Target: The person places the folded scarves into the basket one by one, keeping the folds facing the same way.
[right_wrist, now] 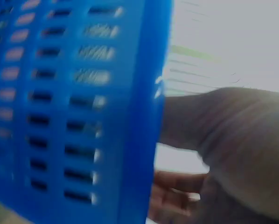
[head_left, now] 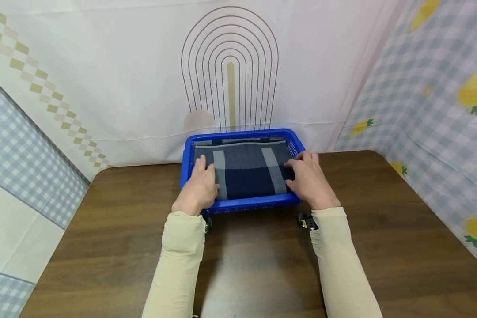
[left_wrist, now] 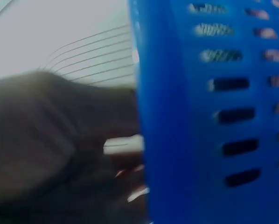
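A folded plaid cloth [head_left: 248, 170] in navy, slate and grey lies inside a blue plastic basket [head_left: 242, 204]. My left hand [head_left: 198, 187] reaches over the basket's left front corner, its fingers on the cloth's left side. At the opposite side, my right hand [head_left: 311, 179] crosses the rim, thumb and index finger apart at the cloth's right edge. Both wrist views are blurred: the perforated basket wall [left_wrist: 177, 116] hides most of the left fingers, and on the other side the wall [right_wrist: 121, 116] covers part of the right hand [right_wrist: 242, 140].
The basket stands on a brown wooden table [head_left: 254, 265], near its back edge. Behind hangs a white curtain [head_left: 143, 88] with an arch print. Checked fabric with pineapples [head_left: 441, 119] borders the right side, and more checked cloth [head_left: 28, 141] hangs at left.
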`<state>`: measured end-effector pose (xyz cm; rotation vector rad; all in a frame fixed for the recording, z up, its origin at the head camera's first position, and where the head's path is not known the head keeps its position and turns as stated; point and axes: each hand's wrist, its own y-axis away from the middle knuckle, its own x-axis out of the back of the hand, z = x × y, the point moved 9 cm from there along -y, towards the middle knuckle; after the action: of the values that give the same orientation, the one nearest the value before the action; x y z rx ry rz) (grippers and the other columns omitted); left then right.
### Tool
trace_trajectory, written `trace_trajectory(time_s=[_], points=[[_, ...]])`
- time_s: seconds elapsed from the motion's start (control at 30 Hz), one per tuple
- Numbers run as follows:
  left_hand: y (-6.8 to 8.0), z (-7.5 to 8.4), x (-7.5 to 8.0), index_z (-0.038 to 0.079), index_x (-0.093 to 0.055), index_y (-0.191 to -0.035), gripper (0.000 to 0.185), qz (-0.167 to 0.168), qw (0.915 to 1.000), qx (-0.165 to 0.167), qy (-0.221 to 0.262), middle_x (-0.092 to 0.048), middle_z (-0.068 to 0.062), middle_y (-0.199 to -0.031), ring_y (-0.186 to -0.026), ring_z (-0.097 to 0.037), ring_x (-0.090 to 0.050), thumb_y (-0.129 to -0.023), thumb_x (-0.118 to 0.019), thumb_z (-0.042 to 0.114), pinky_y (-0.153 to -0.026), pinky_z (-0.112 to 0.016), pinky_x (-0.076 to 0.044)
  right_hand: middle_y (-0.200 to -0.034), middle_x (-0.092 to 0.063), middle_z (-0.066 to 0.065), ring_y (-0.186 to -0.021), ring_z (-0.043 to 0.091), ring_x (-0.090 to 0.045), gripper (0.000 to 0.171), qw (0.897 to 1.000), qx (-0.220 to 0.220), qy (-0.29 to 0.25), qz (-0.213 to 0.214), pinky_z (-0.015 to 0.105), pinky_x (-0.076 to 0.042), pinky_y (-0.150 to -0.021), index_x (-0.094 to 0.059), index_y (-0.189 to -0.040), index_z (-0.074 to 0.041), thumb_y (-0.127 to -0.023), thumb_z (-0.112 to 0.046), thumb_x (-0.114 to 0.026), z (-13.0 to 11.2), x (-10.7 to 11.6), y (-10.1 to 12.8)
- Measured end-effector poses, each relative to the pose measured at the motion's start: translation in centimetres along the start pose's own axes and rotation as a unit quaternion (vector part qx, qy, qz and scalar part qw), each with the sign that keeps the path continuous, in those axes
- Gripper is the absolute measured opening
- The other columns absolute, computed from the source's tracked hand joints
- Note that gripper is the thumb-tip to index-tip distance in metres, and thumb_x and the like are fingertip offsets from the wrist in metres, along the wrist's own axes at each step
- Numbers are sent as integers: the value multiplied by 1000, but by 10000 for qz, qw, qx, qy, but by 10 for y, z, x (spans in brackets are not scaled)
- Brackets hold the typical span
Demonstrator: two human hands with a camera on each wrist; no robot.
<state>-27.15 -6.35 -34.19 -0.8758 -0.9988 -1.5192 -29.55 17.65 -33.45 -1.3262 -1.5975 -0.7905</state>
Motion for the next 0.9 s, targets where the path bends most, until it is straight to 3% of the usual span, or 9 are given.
trace_trajectory(time_s=[0.07,0.13,0.3,0.6,0.9], points=[[-4,-1,-14,1,-14,-163,67,-536,9985,-70,81,10,-22,-171,-159,-36,10,-109,-46,25,-129,-50,-11,-156,-38,24,-146,44,-31,48,9994,137,-34,-322,59,-35,-117,-56,-144,-1,-101,-21,-64,-4,-8,0],[-6,-3,-26,4,-3,-164,69,-923,9956,-57,150,17,-21,-169,-158,-35,16,-111,-39,31,-129,-51,-7,-166,-26,23,-154,44,-22,55,9958,160,-104,-896,61,-26,-122,-46,-153,-4,-105,-31,-56,-5,-21,1],[-10,-8,-37,5,7,-163,67,-1235,9923,-21,122,24,-19,-167,-156,-34,22,-113,-29,32,-129,-51,-2,-170,-3,23,-157,46,-3,64,9828,-12,-44,-1845,64,-11,-124,-23,-162,-8,-110,-41,-39,-4,-41,7],[-11,-11,-40,6,9,-162,66,-1286,9914,-128,219,26,-18,-167,-156,-34,23,-113,-21,39,-129,-53,0,-169,-4,27,-156,48,-7,69,9774,-208,196,-2094,64,-11,-124,-19,-162,-5,-110,-46,-36,-8,-44,13],[-9,-8,-35,8,0,-164,63,-1069,9940,-156,164,19,-20,-169,-157,-36,18,-112,-25,34,-129,-51,-3,-169,-7,26,-156,47,-6,69,9814,-272,23,-1901,65,-10,-123,-23,-162,-7,-109,-48,-39,-4,-40,11]])
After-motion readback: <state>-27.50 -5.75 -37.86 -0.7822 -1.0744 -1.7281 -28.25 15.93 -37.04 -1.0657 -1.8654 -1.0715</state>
